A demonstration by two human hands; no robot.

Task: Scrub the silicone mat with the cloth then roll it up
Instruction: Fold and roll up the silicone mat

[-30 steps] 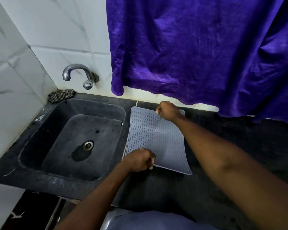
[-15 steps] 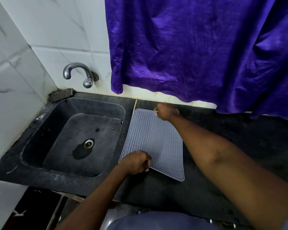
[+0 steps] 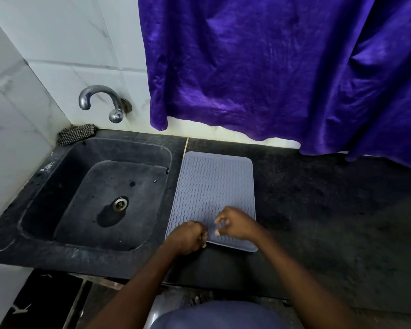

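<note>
Silicone mat (image 3: 211, 191) flat on bench (image 3: 318, 210), beside sink (image 3: 100, 198). Left hand (image 3: 186, 237) pinches near edge; right hand (image 3: 235, 224) fingers (image 3: 220, 220) half-curled, empty, probably positioned to start rolling.

— What stands behind?
— White marble-veined tiles (image 3: 57, 36), a purple curtain (image 3: 271, 67) hanging to the black counter (image 3: 330, 210).
— And left?
— A dark sink (image 3: 45, 186) under a chrome tap (image 3: 100, 100).

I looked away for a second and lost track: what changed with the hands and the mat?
The right hand let go of the far edge of the mat and came back to the near edge, beside the left hand. The mat now lies flat. The left hand stays at the near corner; the checked cloth stays behind the sink.
</note>
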